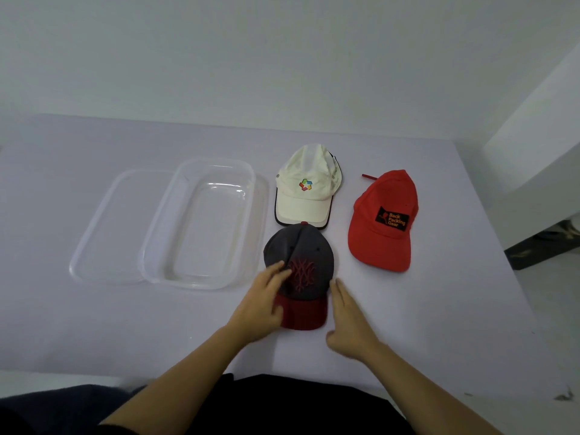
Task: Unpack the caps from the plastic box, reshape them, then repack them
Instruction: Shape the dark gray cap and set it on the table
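Pale lilac table (94, 309), white wall (282, 58) | red cap (376, 243) patch reads "Back Packing Gear" | left hand (263, 302) seemingly flat on grey cap (309, 246) | right hand (348, 321) spread beside it, empty

Count: 3 caps right of the plastic box (204, 233): white cap (306, 189), red cap (384, 221), grey cap (303, 268). 1 box. 1 lid (106, 227), left of it.
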`<state>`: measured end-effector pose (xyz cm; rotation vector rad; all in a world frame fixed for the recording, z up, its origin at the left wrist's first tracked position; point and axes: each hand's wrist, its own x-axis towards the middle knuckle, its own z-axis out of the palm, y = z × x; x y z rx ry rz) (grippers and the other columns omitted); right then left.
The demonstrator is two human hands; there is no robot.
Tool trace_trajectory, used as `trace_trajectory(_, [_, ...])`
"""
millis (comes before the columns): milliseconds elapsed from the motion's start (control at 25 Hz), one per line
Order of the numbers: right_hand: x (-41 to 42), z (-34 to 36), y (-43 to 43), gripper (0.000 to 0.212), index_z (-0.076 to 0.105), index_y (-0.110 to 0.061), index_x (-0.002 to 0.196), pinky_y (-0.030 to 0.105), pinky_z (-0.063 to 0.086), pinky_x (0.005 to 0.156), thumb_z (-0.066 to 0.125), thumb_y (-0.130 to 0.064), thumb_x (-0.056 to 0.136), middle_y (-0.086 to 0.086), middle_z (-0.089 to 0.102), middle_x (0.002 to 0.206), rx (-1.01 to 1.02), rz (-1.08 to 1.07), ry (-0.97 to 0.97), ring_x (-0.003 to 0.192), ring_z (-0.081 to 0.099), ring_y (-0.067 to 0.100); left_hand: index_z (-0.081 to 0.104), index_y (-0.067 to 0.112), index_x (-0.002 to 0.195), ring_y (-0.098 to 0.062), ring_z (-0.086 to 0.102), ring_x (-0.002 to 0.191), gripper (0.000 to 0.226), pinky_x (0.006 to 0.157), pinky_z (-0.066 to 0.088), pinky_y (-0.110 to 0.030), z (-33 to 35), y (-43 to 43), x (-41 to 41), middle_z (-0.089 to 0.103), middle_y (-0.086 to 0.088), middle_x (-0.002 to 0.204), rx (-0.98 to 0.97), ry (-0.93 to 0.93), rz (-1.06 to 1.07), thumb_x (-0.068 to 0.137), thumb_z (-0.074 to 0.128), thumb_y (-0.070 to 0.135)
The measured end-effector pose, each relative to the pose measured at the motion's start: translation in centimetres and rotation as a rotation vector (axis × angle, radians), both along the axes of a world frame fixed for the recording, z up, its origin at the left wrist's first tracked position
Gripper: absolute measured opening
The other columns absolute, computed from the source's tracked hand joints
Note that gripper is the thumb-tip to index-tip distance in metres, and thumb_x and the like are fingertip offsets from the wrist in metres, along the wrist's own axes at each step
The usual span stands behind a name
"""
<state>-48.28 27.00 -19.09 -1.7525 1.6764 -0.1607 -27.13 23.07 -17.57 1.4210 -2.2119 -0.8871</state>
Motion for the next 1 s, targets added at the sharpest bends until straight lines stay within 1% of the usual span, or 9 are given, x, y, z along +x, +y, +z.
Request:
trace_trajectory(80, [0.7, -1.1, 1.2, 0.093, -0.009, -0.003, 0.147, 0.027, 0.001, 0.116, 0.053, -0.016, 0.079, 0.009, -0.008, 0.158, 0.07, 0.073, 0.137, 0.147, -0.004, 0.022, 0.011, 0.018, 0.15, -0.02, -0.002, 0.144, 0.089, 0.115, 0.013, -0.032, -2.1, 1.5, 0.1, -0.007, -0.008, 0.158, -0.02, -0.265, -0.171, 0.071, 0.051, 0.024])
trace_trajectory(120, [1.2, -1.3, 1.5, 0.088, -0.004, 0.0, 0.147, 0.03, 0.005, 0.117, 0.052, -0.02, 0.082, 0.013, -0.001, 0.158, 0.067, 0.057, 0.167, 0.147, 0.003, 0.025, 0.0, 0.02, 0.151, -0.025, -0.005, 0.144, 0.095, 0.114, 0.017, -0.037, -3.1, 1.9, -0.2, -0.011, -0.011, 0.156, -0.072, -0.357, -0.183, 0.073, 0.055, 0.03])
trace_trajectory(240, [2.4, -1.7, 1.4, 0.073, 0.046, 0.007, 0.131, 0.043, 0.045, 0.098, 0.059, -0.033, 0.071, 0.021, 0.055, 0.131, -0.106, -0.015, 0.319, 0.12, 0.055, 0.033, -0.013, 0.017, 0.148, -0.04, 0.022, 0.138, 0.107, 0.097, 0.047, -0.044, -4.4, 2.4, -1.4, 0.009, -0.021, 0.151, -0.121, -0.329, -0.094, 0.077, 0.067, 0.022])
trace_trajectory(320, [2.6, -1.5, 0.6, 0.065, 0.064, 0.001, 0.112, 0.043, 0.055, 0.079, 0.065, -0.038, 0.061, 0.014, 0.07, 0.105, -0.105, -0.017, 0.444, 0.096, 0.068, 0.03, -0.021, 0.015, 0.146, -0.041, 0.021, 0.136, 0.107, 0.095, 0.048, -0.041, -4.3, 2.2, -1.5, 0.011, -0.023, 0.15, -0.124, -0.266, -0.091, 0.079, 0.063, 0.011])
trace_trajectory(440, [2.7, -0.6, -0.1, 0.036, 0.07, -0.006, 0.086, 0.037, 0.053, 0.065, 0.053, -0.026, 0.061, 0.006, 0.07, 0.074, -0.126, 0.019, 0.534, 0.072, 0.066, 0.025, -0.011, 0.005, 0.147, -0.04, 0.043, 0.13, 0.099, 0.09, 0.052, -0.033, -4.4, 2.5, -1.5, 0.034, -0.026, 0.146, -0.111, -0.305, -0.095, 0.076, 0.057, 0.007])
trace_trajectory(560, [2.8, 0.4, -0.4, 0.013, 0.062, -0.013, 0.06, 0.026, 0.044, 0.047, 0.065, -0.018, 0.049, 0.001, 0.058, 0.048, -0.231, 0.058, 0.537, 0.048, 0.058, 0.02, -0.007, -0.001, 0.146, -0.038, 0.052, 0.122, 0.08, 0.084, 0.055, -0.029, -4.6, 2.8, -2.1, 0.044, -0.027, 0.139, -0.096, -0.354, -0.037, 0.076, 0.03, 0.005])
trace_trajectory(680, [2.7, 1.1, -0.9, 0.027, 0.057, -0.017, 0.047, 0.023, 0.041, 0.041, 0.081, -0.023, 0.036, 0.0, 0.053, 0.041, -0.245, 0.094, 0.485, 0.04, 0.055, 0.017, -0.007, 0.0, 0.146, -0.036, 0.053, 0.122, 0.079, 0.084, 0.056, -0.028, -4.3, 2.4, -2.1, 0.045, -0.027, 0.139, -0.109, -0.337, 0.015, 0.075, 0.026, 0.003])
trace_trajectory(880, [2.5, 0.3, -0.9, 0.025, 0.058, -0.017, 0.049, 0.023, 0.04, 0.038, 0.079, -0.027, 0.041, -0.002, 0.053, 0.041, -0.271, 0.106, 0.486, 0.042, 0.055, 0.016, -0.005, 0.001, 0.147, -0.035, 0.053, 0.122, 0.113, 0.086, 0.053, -0.028, -3.7, 2.2, -2.1, 0.043, -0.026, 0.141, -0.067, -0.298, -0.024, 0.063, 0.07, -0.002])
trace_trajectory(1000, [1.6, -0.7, -0.1, 0.02, 0.062, -0.019, 0.065, 0.027, 0.042, 0.041, 0.066, -0.033, 0.05, -0.004, 0.059, 0.053, -0.312, 0.102, 0.47, 0.055, 0.059, 0.017, -0.012, 0.01, 0.147, -0.034, 0.036, 0.135, 0.115, 0.099, 0.046, -0.035, -3.5, 2.3, -1.0, 0.022, -0.022, 0.151, -0.076, -0.338, -0.078, 0.065, 0.069, 0.004])
